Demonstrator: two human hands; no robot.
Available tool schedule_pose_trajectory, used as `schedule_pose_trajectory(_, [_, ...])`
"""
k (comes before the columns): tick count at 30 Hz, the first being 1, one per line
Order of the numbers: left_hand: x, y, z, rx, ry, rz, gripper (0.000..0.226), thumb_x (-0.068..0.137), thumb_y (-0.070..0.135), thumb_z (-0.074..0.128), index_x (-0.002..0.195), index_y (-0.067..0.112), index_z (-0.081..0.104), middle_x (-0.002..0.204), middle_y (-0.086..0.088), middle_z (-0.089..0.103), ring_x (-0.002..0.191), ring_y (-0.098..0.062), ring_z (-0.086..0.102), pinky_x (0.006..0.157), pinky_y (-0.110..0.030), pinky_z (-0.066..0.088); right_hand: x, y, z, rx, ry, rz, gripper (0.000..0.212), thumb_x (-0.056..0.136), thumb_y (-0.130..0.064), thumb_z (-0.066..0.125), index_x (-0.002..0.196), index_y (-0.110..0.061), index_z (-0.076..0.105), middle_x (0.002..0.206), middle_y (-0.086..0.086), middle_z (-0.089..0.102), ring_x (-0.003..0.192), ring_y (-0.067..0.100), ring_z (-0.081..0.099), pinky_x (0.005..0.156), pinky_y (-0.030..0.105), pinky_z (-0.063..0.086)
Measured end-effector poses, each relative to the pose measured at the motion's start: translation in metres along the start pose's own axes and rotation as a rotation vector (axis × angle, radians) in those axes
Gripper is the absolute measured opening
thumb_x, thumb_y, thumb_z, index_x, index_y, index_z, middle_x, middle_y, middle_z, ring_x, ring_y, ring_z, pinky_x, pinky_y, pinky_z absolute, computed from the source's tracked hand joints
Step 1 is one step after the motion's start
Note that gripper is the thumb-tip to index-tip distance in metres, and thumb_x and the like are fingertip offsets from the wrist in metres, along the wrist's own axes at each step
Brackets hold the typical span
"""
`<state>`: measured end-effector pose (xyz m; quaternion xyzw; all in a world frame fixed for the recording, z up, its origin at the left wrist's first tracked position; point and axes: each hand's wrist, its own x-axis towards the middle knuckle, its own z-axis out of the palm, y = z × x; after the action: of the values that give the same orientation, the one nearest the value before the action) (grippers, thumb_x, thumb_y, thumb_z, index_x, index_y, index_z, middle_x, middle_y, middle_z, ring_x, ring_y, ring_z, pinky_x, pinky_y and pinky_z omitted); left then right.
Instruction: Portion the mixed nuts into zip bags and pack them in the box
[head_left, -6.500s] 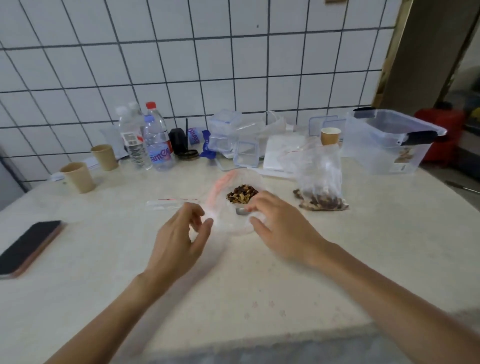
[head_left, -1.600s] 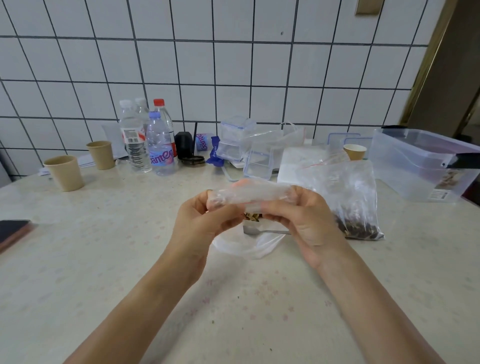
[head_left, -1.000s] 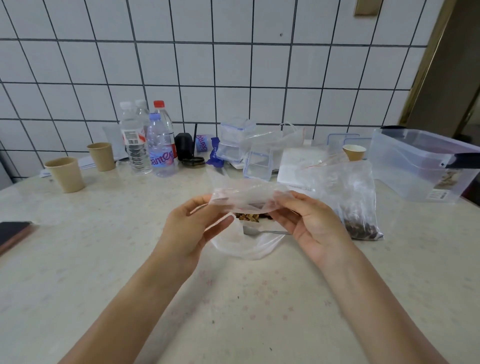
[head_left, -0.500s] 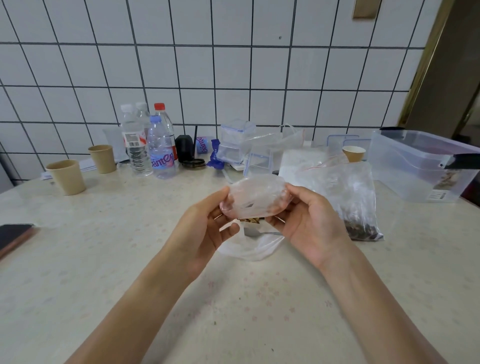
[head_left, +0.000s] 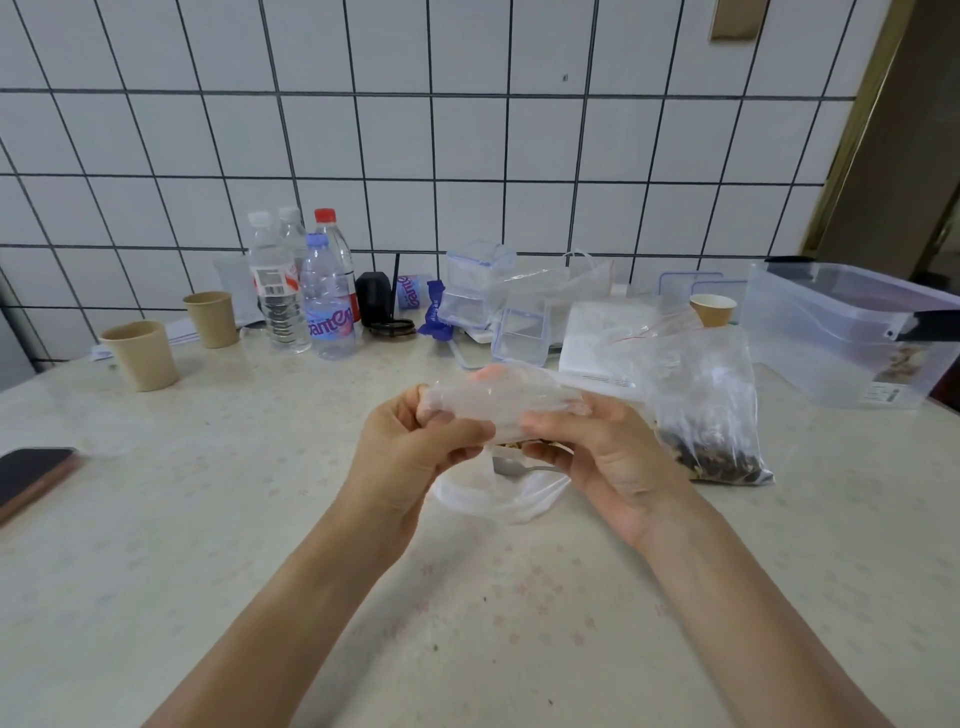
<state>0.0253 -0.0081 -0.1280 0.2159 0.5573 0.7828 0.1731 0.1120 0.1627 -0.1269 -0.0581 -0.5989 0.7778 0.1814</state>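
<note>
Both hands hold a small clear zip bag (head_left: 498, 400) above the table. My left hand (head_left: 415, 452) pinches its left end and my right hand (head_left: 597, 457) pinches its right end. Beneath them lies a clear plastic sheet or dish (head_left: 498, 499) with a metal spoon (head_left: 519, 469) and a few nuts, mostly hidden by my hands. To the right stands a large zip bag of mixed nuts (head_left: 711, 415). A big clear storage box (head_left: 852, 332) sits at the far right.
Water bottles (head_left: 306, 291), two paper cups (head_left: 143, 353), small clear containers (head_left: 519, 325) and more bags crowd the back by the tiled wall. A third cup (head_left: 712, 309) stands near the box. A phone (head_left: 31, 475) lies at the left edge.
The small bag, spread wide between my hands half a second ago, is now flattened and both hands pinch its ends. Earlier the hands lifted it off the table.
</note>
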Motion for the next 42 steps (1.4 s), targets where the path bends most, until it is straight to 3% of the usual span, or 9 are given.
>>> schedule_pose_trajectory(4, [0.001,-0.006,0.005,0.23,0.224,0.105,0.014,0.086,-0.003,0.074,0.084,0.004,0.062,0.07,-0.003,0.068,0.059,-0.012,0.069,0.057,-0.027,0.06,0.006,0.01,0.01,-0.058,0.288,0.019,0.007,0.084,-0.003,0.072,0.079,0.0,0.075,0.075,0.014,0.072,0.065,0.023,0.069,0.061,0.031,0.059])
schedule_pose_trajectory(9, [-0.002,-0.005,0.0,0.475,0.256,0.303,0.036,0.088,-0.009,0.071,0.087,0.019,0.049,0.093,0.019,0.068,0.055,-0.019,0.073,0.056,-0.039,0.063,0.006,0.014,0.006,-0.285,0.429,-0.048,0.018,0.077,-0.015,0.065,0.073,0.002,0.06,0.062,0.005,0.064,0.06,0.017,0.064,0.07,0.036,0.056])
schedule_pose_trajectory(14, [-0.007,-0.002,0.001,0.64,0.134,0.486,0.053,0.082,-0.024,0.055,0.063,0.026,0.057,0.111,0.02,0.067,0.055,-0.019,0.069,0.054,-0.026,0.055,-0.002,0.009,0.008,-0.512,0.492,-0.319,0.018,0.082,0.001,0.064,0.085,-0.014,0.055,0.091,0.005,0.066,0.083,0.017,0.061,0.071,0.02,0.047])
schedule_pose_trajectory(18, [-0.011,-0.004,0.004,0.79,0.046,0.512,0.06,0.083,-0.022,0.048,0.073,0.029,0.078,0.124,0.016,0.066,0.055,-0.011,0.07,0.055,-0.015,0.051,-0.007,-0.002,0.007,-0.654,0.365,-0.564,0.045,0.078,0.021,0.049,0.074,-0.024,0.054,0.099,0.004,0.065,0.102,0.012,0.064,0.089,0.018,0.05])
schedule_pose_trajectory(22, [-0.012,-0.007,0.003,0.872,0.095,0.538,0.049,0.086,-0.012,0.059,0.097,0.031,0.08,0.122,0.014,0.069,0.058,-0.005,0.068,0.056,-0.019,0.055,-0.01,-0.001,0.013,-0.813,0.229,-0.641,0.047,0.075,0.016,0.044,0.057,-0.024,0.06,0.088,-0.003,0.067,0.094,0.004,0.064,0.079,0.006,0.042])
schedule_pose_trajectory(25, [-0.012,-0.005,0.003,0.963,0.137,0.588,0.038,0.085,0.006,0.075,0.116,0.029,0.076,0.117,0.018,0.07,0.071,0.006,0.06,0.069,-0.009,0.045,-0.01,0.003,0.012,-0.864,0.229,-0.663,0.046,0.083,0.018,0.05,0.074,-0.019,0.076,0.086,-0.005,0.071,0.089,0.007,0.067,0.079,0.01,0.046])
schedule_pose_trajectory(31, [-0.017,-0.003,0.006,1.107,0.051,0.537,0.066,0.073,0.028,0.091,0.134,0.024,0.065,0.13,0.013,0.063,0.108,-0.002,0.06,0.088,-0.009,0.041,-0.01,0.003,0.009,-1.098,0.142,-0.519,0.041,0.095,0.006,0.049,0.105,-0.018,0.081,0.109,-0.005,0.071,0.104,0.01,0.065,0.093,0.032,0.053])
schedule_pose_trajectory(36, [-0.026,0.007,0.009,1.177,0.038,0.534,0.073,0.067,0.047,0.091,0.133,0.032,0.063,0.129,0.02,0.059,0.099,-0.006,0.062,0.085,-0.031,0.053,-0.016,-0.002,0.014,-1.078,0.158,-0.457,0.03,0.096,-0.01,0.055,0.109,-0.024,0.078,0.105,-0.012,0.075,0.097,0.004,0.066,0.089,0.031,0.055])
schedule_pose_trajectory(42, [-0.033,0.019,0.009,1.062,0.07,0.469,0.012,0.08,0.04,0.082,0.088,0.034,0.077,0.083,0.021,0.071,0.065,0.004,0.059,0.063,-0.01,0.039,-0.027,-0.027,-0.001,-1.091,-0.004,-0.316,0.021,0.085,-0.015,0.069,0.092,-0.031,0.08,0.088,-0.014,0.073,0.087,0.0,0.063,0.075,0.014,0.05])
